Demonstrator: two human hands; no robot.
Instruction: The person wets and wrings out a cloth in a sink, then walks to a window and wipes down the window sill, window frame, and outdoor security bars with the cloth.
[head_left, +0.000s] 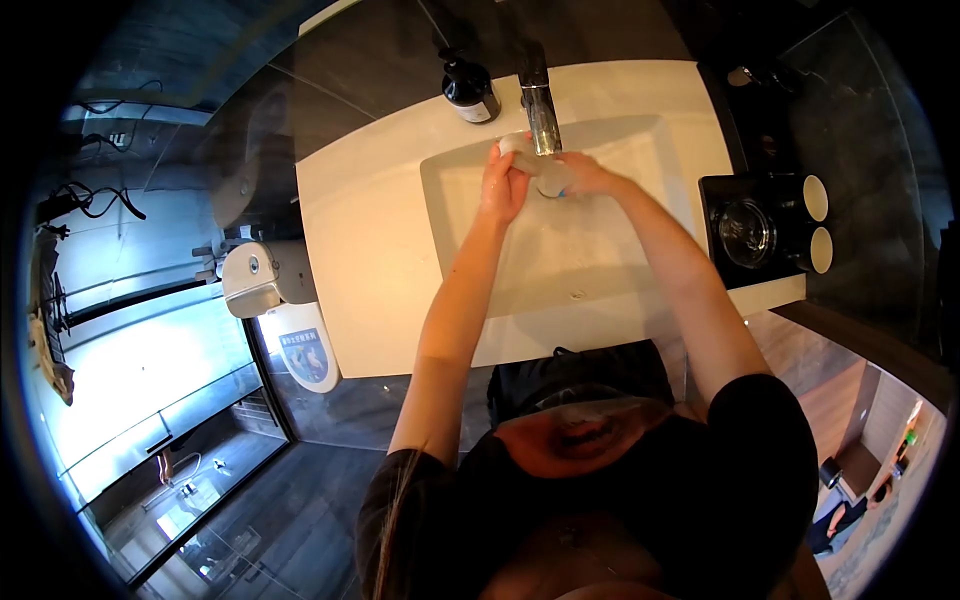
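Under the chrome faucet point(541, 115), both of my hands are over the white sink point(560, 285). My left hand point(504, 188) has its fingers curled round a whitish, translucent object point(520, 152). On the other side, my right hand point(586, 175), slightly blurred, grips a clear, rounded piece point(551, 181) with a bit of blue at its edge. Whether the two pieces are one object, I cannot tell. The faucet's mouth lies just above them, and glare hides whether water runs.
A dark pump bottle point(470, 92) with a pale label stands behind the sink on the white counter point(370, 250). At right, a black tray point(730, 190) holds a glass dish point(747, 233) and two dark cups point(815, 225). The toilet point(300, 335) is at left.
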